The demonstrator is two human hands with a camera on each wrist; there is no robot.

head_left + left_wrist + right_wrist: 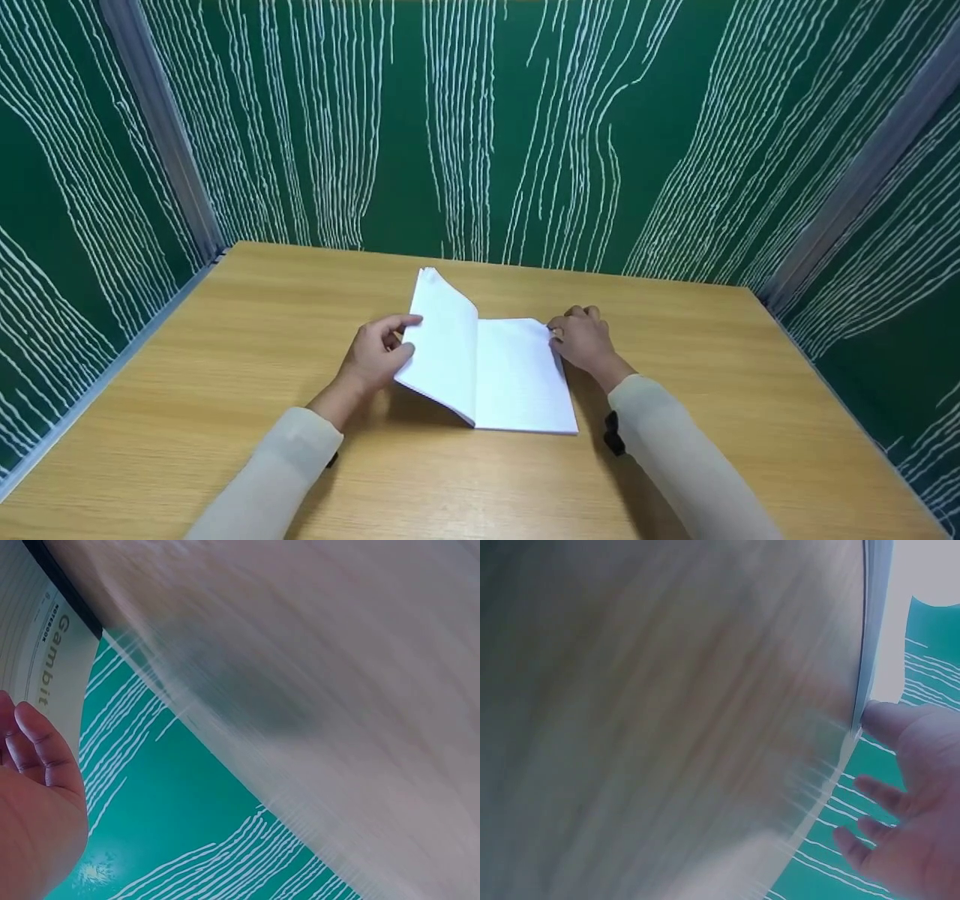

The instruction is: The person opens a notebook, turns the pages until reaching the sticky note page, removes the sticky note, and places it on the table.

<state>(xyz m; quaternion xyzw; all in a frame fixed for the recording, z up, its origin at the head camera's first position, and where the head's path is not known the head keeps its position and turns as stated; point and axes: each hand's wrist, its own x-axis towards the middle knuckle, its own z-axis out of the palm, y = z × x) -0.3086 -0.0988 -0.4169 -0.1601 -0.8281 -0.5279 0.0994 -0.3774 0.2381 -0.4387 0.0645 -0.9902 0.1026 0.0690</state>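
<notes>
A notebook with white pages (pixel 523 375) lies spread on the wooden table, its left part raised at a slant from the spine. My left hand (pixel 379 351) grips the outer edge of that raised part, thumb and forefinger at the page side. In the left wrist view the cover (pixel 56 652) shows the printed words "Gambit" and "NOTEBOOK", with the left hand's curled fingers (pixel 45 742) by it. At the top right corner of the flat part, my right hand (pixel 583 339) pinches the edge. Its other fingers (pixel 881 795) stay off the notebook in the right wrist view.
The wooden table (pixel 300 285) spreads around the notebook on all sides. Behind it stands a green wall (pixel 405 150) with white wavy lines, and similar panels rise at both sides with grey posts (pixel 161 127) at the corners.
</notes>
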